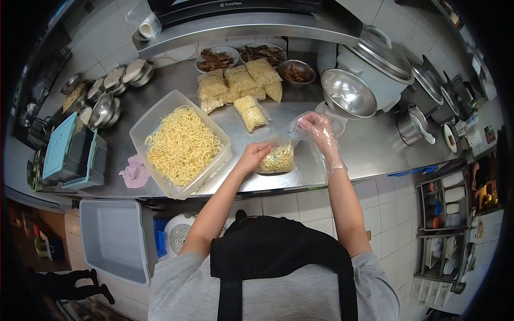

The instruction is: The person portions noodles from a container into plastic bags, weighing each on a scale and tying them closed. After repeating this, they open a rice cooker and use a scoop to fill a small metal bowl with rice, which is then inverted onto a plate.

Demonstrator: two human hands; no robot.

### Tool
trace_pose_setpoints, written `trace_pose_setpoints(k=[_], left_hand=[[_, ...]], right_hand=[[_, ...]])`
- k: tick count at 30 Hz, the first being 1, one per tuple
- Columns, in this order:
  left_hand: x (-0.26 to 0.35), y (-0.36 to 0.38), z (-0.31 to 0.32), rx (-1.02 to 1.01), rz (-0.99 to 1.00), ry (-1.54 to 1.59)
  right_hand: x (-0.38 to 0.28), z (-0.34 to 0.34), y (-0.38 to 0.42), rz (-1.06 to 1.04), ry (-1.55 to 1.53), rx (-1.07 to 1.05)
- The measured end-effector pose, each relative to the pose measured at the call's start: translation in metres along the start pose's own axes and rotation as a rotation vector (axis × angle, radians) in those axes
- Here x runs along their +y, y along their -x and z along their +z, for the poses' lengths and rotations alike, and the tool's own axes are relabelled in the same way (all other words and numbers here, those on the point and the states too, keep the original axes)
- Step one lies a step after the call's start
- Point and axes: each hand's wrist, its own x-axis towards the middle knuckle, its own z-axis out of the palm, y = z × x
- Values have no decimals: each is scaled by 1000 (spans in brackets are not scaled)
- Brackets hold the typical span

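A clear plastic bag of noodles (278,160) rests near the counter's front edge, between my hands. My left hand (255,156), bare, is closed on the bag's left upper side. My right hand (319,134) wears a loose clear plastic glove and pinches the gathered top of the same bag, pulled up to the right. To the left sits a translucent tub (140,131) heaped with loose yellow noodles (184,144). Just beyond the bag lies another packed noodle bag (250,112), and behind it a pile of several filled bags (241,80).
At the back are bowls of brown food (217,60) and a steel bowl with pieces (296,72). An empty steel bowl (349,93) and a large lidded cooker (383,53) stand right. A pink cloth (134,172) lies left of the tub; a grey bin (115,235) is below.
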Motion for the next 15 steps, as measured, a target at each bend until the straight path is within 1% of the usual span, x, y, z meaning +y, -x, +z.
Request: trace_pose_setpoints(k=[1,3,4,5,6,7,8,9,10,12,14,15], left_hand=[[-4,-2,-3,1,-1,0],[-14,-8,-8,-24,192,-167],[-9,-6,-7,-26,191,-167],[-4,-4,-5,11,222,-220],[2,-3,-4,49,254,-273],[3,-5,-6,48,257,-275],[3,-6,-11,120,269,-231],[4,-7,-17,191,277,-188],[9,-5,-22,192,272,-191],[21,-2,-32,174,181,-318],[40,5,-26,182,212,-280],[44,8,-24,134,194,-307]], right_hand=[[3,4,3,0,-1,-1],[17,21,15,-59,-101,-25],[23,26,23,-87,-153,-34],[29,27,28,-25,-108,-188],[34,27,30,-27,-108,-184],[30,31,30,79,-134,-183],[27,35,30,186,-162,-183],[24,37,29,97,-172,-136],[27,38,28,99,-177,-136],[32,41,25,135,-205,-98],[29,39,24,118,-177,-114],[28,39,23,105,-151,-129]])
